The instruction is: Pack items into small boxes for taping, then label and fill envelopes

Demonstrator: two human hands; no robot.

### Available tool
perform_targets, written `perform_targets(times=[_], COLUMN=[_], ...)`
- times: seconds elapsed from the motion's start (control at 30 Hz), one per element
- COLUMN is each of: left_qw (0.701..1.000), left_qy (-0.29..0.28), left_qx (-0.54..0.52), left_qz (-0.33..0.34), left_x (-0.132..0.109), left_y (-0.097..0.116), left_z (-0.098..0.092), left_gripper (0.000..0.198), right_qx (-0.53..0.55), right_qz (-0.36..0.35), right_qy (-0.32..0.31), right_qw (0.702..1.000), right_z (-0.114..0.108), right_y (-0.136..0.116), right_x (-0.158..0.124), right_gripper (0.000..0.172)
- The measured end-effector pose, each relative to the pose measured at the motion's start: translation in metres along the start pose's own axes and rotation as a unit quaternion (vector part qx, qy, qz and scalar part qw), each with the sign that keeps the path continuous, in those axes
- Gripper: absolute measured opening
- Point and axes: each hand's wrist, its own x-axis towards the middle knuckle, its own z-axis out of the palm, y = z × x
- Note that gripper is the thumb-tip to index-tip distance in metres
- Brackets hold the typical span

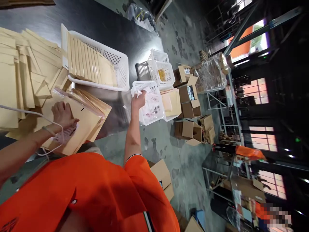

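Note:
My left hand rests on a tan padded envelope at the front of a leaning stack, its thumb spread from the bent fingers. A printed label shows partly below that hand. Over at the table's right end, my right hand reaches into a white perforated basket of small whitish plastic packets. Its fingers are pinched on one white packet at the near left of the basket. A white cord crosses over my left wrist.
A larger white basket holds a row of tan envelopes. Loose envelopes pile up at left. Another basket bears a small tray with yellow items. Open cardboard boxes stand on the floor beyond the dark table.

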Motion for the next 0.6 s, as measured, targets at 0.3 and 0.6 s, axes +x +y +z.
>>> perform_targets(times=[0.3, 0.6], left_qw=[0.998, 0.999], left_qy=[-0.055, 0.042], left_qx=[0.012, 0.022], left_qz=[0.005, -0.014], left_x=[-0.017, -0.012], left_y=[0.031, 0.019], left_z=[0.003, 0.006], left_gripper=[0.069, 0.087], right_qx=[-0.022, -0.071], right_qz=[-0.243, -0.315], right_qy=[-0.307, -0.268], right_qw=[0.92, 0.908], right_z=[0.119, 0.145], right_y=[-0.104, -0.097], right_x=[-0.062, -0.147], right_gripper=[0.032, 0.047])
